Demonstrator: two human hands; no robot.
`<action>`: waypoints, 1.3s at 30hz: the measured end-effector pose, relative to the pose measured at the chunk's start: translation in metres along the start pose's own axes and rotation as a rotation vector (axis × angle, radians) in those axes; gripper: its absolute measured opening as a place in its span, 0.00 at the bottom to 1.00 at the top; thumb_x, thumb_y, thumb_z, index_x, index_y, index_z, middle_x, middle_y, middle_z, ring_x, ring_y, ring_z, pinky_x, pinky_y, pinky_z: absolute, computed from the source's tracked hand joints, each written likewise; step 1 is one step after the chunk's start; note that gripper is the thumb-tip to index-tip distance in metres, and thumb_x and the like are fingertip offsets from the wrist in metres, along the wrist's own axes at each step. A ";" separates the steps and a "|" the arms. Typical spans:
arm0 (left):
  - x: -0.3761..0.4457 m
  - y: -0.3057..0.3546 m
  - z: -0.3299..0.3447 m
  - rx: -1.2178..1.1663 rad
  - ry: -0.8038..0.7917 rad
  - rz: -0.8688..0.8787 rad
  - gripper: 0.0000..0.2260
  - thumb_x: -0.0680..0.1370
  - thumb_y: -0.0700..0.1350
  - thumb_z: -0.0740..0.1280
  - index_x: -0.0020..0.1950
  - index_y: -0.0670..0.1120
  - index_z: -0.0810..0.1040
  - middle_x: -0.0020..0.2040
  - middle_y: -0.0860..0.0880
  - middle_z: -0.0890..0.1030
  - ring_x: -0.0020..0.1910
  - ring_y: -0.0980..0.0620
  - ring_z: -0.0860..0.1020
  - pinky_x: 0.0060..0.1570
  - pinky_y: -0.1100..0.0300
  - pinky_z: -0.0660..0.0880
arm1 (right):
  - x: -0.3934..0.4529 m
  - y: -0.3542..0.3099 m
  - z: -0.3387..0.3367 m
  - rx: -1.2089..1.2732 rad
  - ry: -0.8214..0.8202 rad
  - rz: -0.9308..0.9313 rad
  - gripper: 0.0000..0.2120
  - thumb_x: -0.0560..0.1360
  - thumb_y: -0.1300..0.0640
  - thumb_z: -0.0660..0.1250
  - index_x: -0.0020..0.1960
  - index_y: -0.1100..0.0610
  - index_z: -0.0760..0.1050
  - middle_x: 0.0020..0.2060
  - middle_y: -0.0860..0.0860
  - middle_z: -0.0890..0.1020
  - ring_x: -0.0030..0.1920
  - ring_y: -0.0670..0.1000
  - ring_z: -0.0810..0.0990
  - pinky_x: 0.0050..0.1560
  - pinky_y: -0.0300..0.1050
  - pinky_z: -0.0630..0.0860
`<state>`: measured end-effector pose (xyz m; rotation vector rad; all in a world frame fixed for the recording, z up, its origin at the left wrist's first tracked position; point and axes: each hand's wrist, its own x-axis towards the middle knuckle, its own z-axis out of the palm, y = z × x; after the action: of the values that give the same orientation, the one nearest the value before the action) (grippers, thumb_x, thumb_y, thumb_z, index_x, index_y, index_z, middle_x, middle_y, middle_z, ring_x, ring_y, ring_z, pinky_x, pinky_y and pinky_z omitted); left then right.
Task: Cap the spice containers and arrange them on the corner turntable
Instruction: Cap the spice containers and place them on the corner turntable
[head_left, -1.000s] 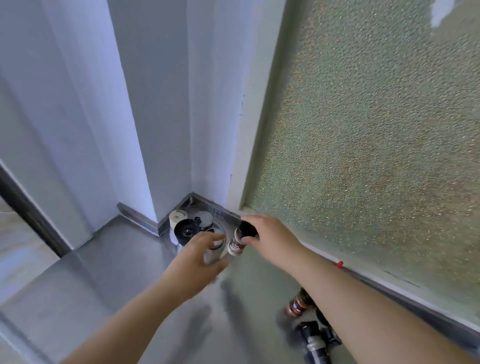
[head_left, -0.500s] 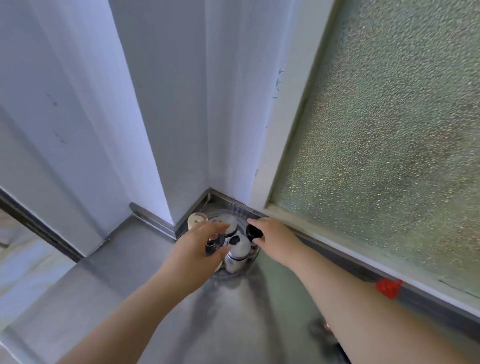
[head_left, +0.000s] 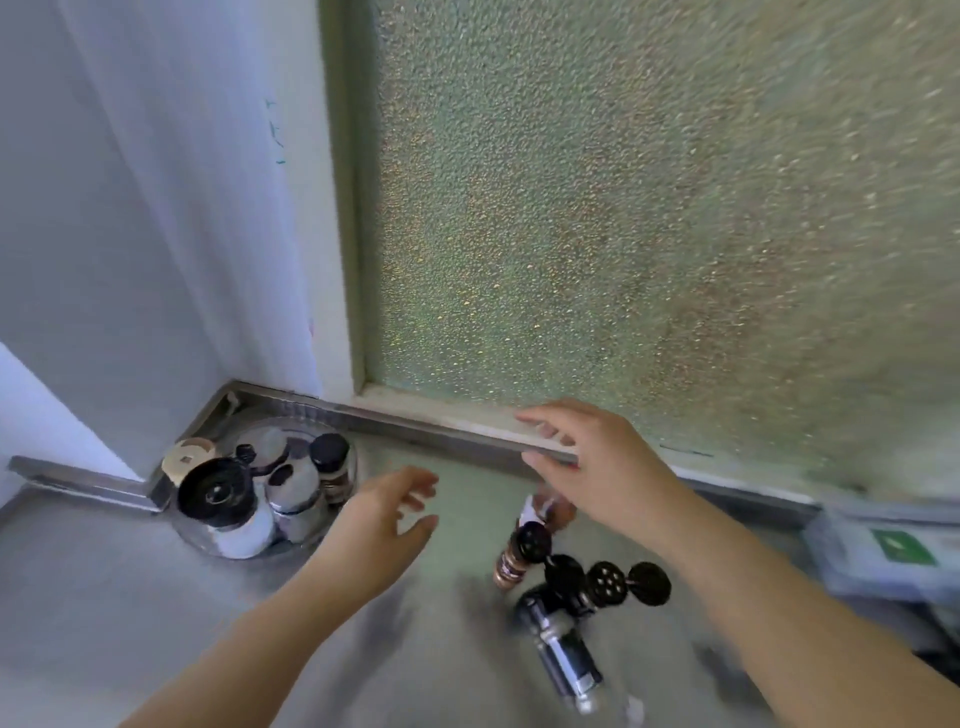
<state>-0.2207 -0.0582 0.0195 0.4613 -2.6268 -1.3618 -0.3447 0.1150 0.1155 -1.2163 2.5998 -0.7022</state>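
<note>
Both hands are empty, fingers spread and loosely curled. The left hand hovers palm-down just right of the turntable, fingers pointing right, its forearm running in from the lower left. The right hand hangs open above a brown jar that stands on the grey counter, wrist bent, forearm coming from the lower right. The turntable sits in the corner and carries several capped jars, among them a black-lidded one at its right edge. Near the brown jar lie loose black caps and a clear bottle on its side; motion blur hides finer detail.
</note>
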 end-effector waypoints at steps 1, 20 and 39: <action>0.004 0.004 0.013 -0.021 -0.030 -0.008 0.13 0.73 0.39 0.68 0.54 0.51 0.73 0.44 0.60 0.75 0.45 0.69 0.74 0.43 0.74 0.69 | -0.013 0.015 -0.008 0.006 0.038 0.046 0.18 0.74 0.56 0.68 0.63 0.48 0.74 0.51 0.41 0.76 0.47 0.34 0.73 0.52 0.31 0.68; 0.091 0.034 0.130 -0.117 -0.401 -0.178 0.24 0.65 0.36 0.76 0.56 0.52 0.74 0.55 0.48 0.80 0.59 0.48 0.76 0.65 0.49 0.66 | -0.130 0.139 0.005 0.079 -0.050 0.460 0.10 0.74 0.56 0.67 0.55 0.52 0.79 0.44 0.45 0.80 0.41 0.37 0.76 0.45 0.27 0.71; 0.036 0.105 0.091 -0.324 -0.182 0.106 0.22 0.62 0.44 0.77 0.47 0.66 0.76 0.49 0.62 0.82 0.53 0.57 0.79 0.60 0.58 0.70 | -0.169 0.147 0.124 -0.089 -0.354 0.660 0.07 0.71 0.57 0.63 0.38 0.51 0.65 0.44 0.52 0.73 0.45 0.57 0.76 0.30 0.40 0.63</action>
<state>-0.3005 0.0568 0.0522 0.1592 -2.4500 -1.8237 -0.2900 0.2833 -0.0698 -0.3817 2.5017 -0.2153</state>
